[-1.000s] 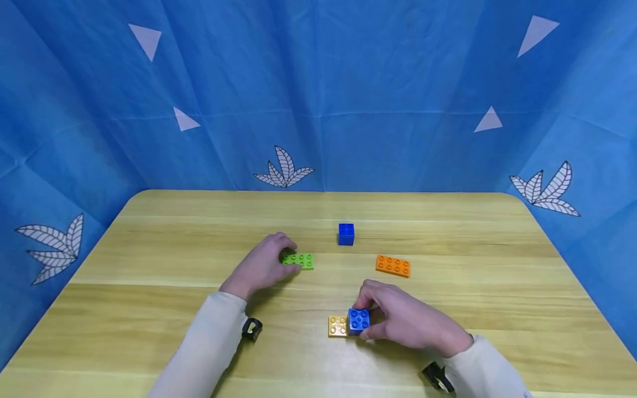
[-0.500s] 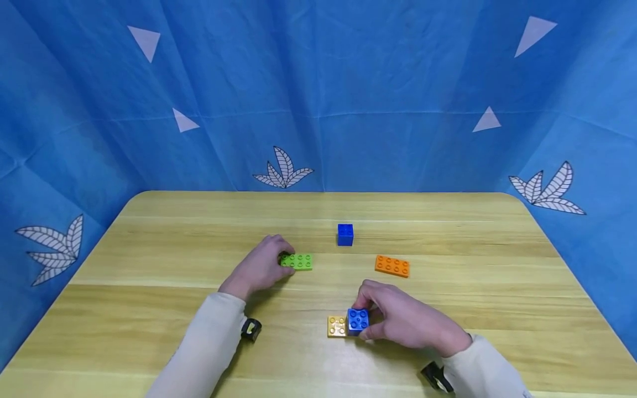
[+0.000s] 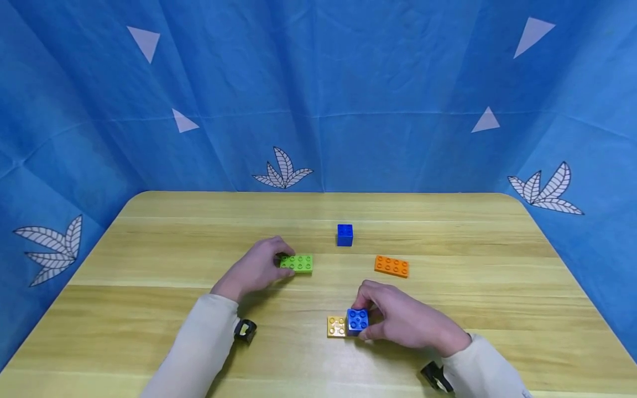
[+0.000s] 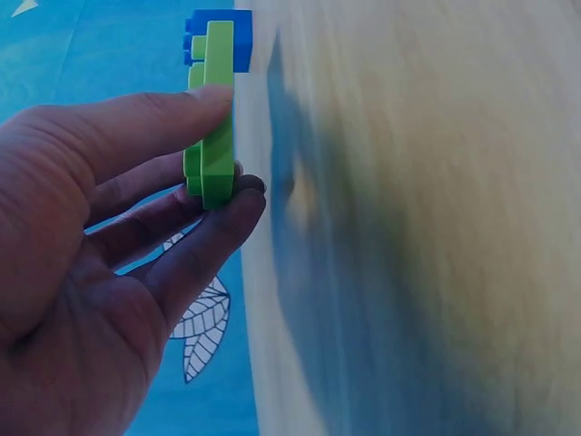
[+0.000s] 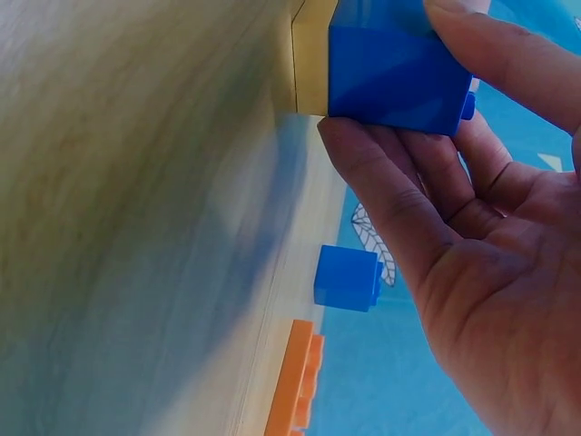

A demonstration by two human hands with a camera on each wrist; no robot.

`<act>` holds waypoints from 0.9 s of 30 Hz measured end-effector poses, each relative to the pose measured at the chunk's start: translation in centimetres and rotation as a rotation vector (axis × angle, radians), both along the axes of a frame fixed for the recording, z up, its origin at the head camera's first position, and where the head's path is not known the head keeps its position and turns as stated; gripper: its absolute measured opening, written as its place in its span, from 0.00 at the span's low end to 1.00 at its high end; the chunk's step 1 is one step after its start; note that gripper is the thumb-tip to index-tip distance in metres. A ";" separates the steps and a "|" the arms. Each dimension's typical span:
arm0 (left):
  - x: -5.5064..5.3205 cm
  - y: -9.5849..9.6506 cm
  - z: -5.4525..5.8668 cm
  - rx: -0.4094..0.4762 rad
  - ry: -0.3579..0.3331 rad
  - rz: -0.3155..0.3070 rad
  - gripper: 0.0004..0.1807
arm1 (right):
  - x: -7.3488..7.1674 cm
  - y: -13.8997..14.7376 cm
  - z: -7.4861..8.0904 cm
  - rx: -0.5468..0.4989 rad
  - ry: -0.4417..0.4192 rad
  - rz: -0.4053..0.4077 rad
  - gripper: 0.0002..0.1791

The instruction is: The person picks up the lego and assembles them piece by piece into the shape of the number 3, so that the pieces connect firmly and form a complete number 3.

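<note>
With my right hand [image 3: 405, 318] I pinch the nearer blue brick [image 3: 357, 321] of two, which rests on one yellow brick [image 3: 336, 326] whose uncovered studs show at nine o'clock. Reckoned from there, my left hand [image 3: 252, 269] pinches one green brick [image 3: 301, 264] at about ten o'clock, the farther blue brick [image 3: 345, 236] stands on the tabletop [image 3: 463, 243] at twelve, and one orange brick [image 3: 391, 266] lies at one.

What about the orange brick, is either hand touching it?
No, the orange brick lies apart on the table, while the left hand holds the green brick and the right hand grips the nearer blue brick.
</note>
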State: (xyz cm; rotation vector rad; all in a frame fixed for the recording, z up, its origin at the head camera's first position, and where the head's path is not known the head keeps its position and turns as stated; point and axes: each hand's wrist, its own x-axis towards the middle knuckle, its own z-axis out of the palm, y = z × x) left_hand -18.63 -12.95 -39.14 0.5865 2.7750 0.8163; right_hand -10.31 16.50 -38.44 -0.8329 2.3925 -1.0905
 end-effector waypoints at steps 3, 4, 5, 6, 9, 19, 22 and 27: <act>0.2 0.0 0.2 0.002 -0.007 0.002 0.22 | 0.0 0.0 0.0 0.005 0.004 0.001 0.17; 0.3 0.0 0.2 0.002 -0.008 0.004 0.22 | 0.0 0.0 0.0 0.006 0.005 0.000 0.17; 0.3 0.0 0.3 0.002 -0.010 0.006 0.22 | -0.1 -0.1 0.0 0.006 0.003 0.000 0.17; 0.4 0.0 0.4 0.004 -0.012 0.006 0.22 | -0.1 -0.1 0.0 0.006 0.002 0.000 0.17; 0.5 0.0 0.7 0.014 -0.021 -0.004 0.22 | -0.1 -0.1 0.1 0.007 0.002 -0.001 0.17; 1.4 0.0 1.6 0.087 -0.046 -0.059 0.21 | -0.1 0.0 0.0 0.010 0.002 0.000 0.17; 1.9 0.1 1.5 0.114 -0.059 -0.076 0.20 | -0.1 0.0 0.0 0.012 0.001 -0.001 0.17; 2.8 0.5 1.7 0.140 -0.056 -0.081 0.19 | 0.0 0.0 0.0 0.014 -0.006 -0.005 0.17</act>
